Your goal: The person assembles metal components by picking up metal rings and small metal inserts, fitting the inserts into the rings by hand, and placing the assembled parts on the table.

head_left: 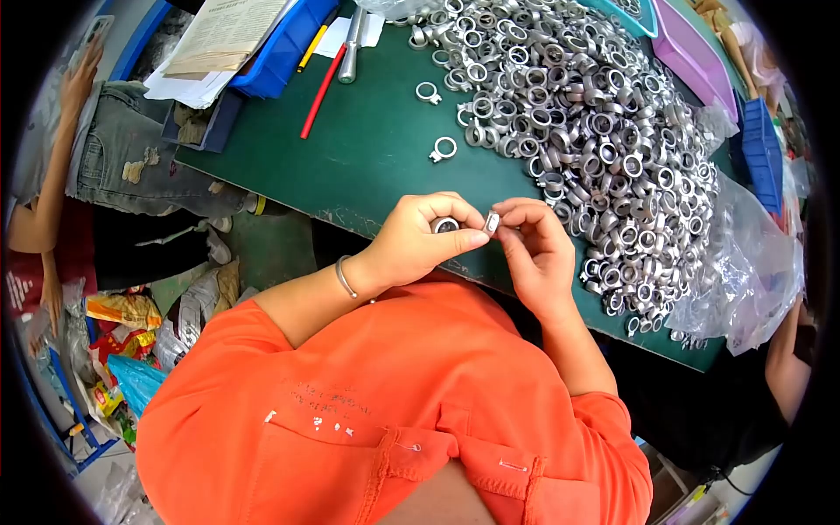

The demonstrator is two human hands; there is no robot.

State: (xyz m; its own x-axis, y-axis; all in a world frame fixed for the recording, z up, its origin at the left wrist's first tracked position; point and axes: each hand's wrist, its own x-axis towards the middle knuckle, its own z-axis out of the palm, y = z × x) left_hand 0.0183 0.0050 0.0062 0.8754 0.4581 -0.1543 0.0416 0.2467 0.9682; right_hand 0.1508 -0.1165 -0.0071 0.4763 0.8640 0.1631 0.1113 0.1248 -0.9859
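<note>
My left hand (420, 232), with a bracelet on its wrist, is closed at the table's near edge. A metal ring (445, 225) sits within its curled fingers. Between the fingertips of both hands is a small silver metal piece (492, 222), turned side-on with a slot in its face. My right hand (538, 249) pinches that piece from the right with thumb and forefinger. Two loose rings with small tabs, one (444, 149) just beyond my hands and another (428, 93) farther back, lie flat on the green table (376, 157).
A large heap of metal rings (604, 149) covers the table's right side, beside a clear plastic bag (744, 271). A red pen (324, 92), a metal tool (352, 48) and a blue bin (280, 52) are at back left. People sit on both sides.
</note>
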